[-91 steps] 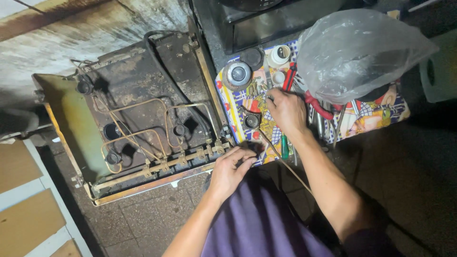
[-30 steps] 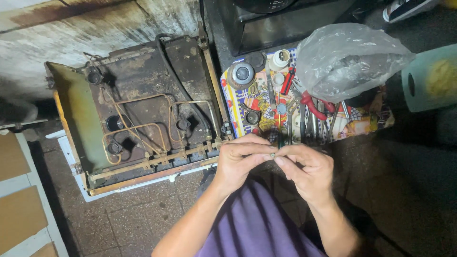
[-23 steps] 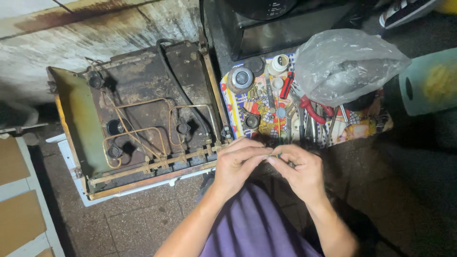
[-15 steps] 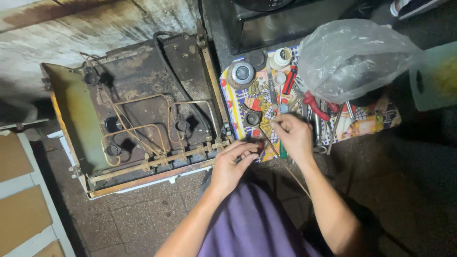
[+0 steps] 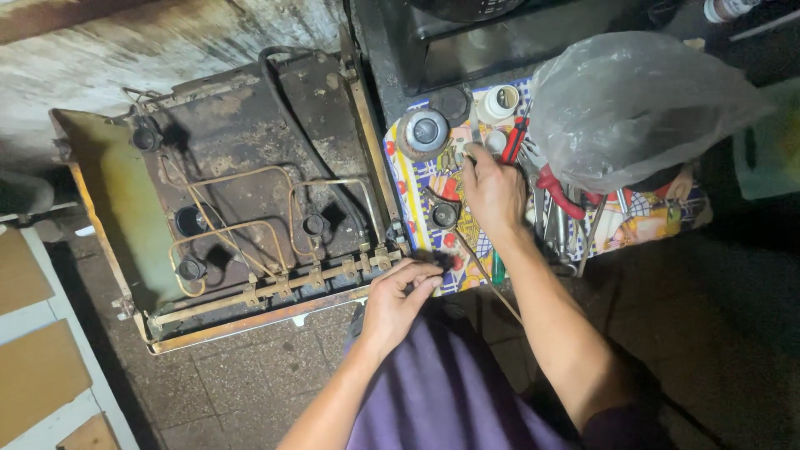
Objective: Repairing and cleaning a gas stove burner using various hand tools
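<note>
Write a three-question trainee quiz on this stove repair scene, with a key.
1. True or false: the right hand rests on the patterned mat.
2. Which hand is nearer the opened stove? A left, B right
3. Fill in: the clear plastic bag lies over red-handled ____.

Key: 1 true. 2 A, the left hand, pinching something small and dark. 3 tools, namely pliers.

The right hand (image 5: 493,190) hides what its fingertips touch — the left hand's (image 5: 398,298) pinched item is too small to tell.
</note>
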